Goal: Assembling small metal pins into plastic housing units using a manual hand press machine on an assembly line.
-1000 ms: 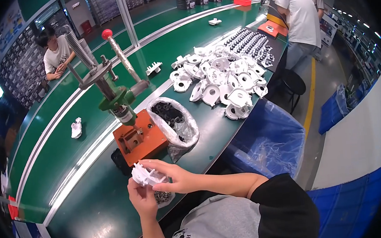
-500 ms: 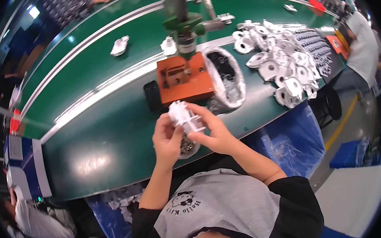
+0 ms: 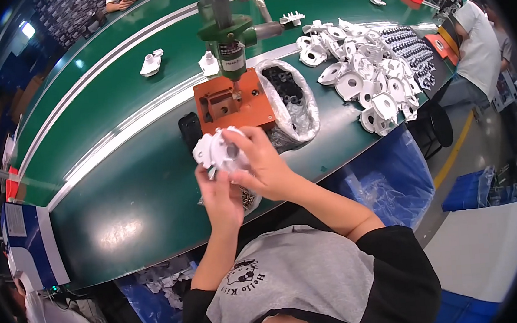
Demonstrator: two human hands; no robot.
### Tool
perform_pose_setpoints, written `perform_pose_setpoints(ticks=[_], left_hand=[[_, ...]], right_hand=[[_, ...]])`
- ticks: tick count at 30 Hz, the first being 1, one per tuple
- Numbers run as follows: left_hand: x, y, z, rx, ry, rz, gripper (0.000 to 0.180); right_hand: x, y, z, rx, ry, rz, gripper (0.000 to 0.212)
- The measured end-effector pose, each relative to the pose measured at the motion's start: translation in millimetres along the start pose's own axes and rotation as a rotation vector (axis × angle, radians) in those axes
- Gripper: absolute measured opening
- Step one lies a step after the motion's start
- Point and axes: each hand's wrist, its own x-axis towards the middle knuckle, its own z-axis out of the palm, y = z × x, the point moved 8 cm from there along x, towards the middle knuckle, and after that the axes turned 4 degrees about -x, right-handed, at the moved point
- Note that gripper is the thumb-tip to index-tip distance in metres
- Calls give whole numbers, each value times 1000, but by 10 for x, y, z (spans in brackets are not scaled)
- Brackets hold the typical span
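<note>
Just in front of the orange fixture block (image 3: 249, 118), a white moulded plastic part (image 3: 214, 151) with round openings is held up over the bench, slightly blurred. My left hand (image 3: 220, 200) grips it from below with closed fingers. From the right, my right hand (image 3: 266, 168) has thumb and fingers closed on the same part. Beneath my hands sits a bag or bowl of small metal pieces (image 3: 248, 200), partly hidden by them. The green and grey press head (image 3: 231, 45) stands over the fixture block.
Right of the fixture is a plastic-lined container (image 3: 310, 112) of black parts. Beyond it lie a heap of white parts (image 3: 364, 71) and rows of black pieces (image 3: 407, 46). A black object (image 3: 190, 129) touches the fixture's left. A conveyor (image 3: 113, 94) carries white parts.
The white part has been turned so that its round openings show. Both hands have shifted a little left with it, and the whole view has swung slightly.
</note>
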Motion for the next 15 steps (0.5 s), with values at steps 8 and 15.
perform_pose_setpoints(ticks=[8, 15], left_hand=[[256, 186, 179, 486, -189, 141, 30], [573, 342, 589, 1407, -482, 917, 32]], right_hand=[[-155, 372, -344, 415, 60, 228, 67], [-454, 1398, -933, -377, 215, 471, 23]])
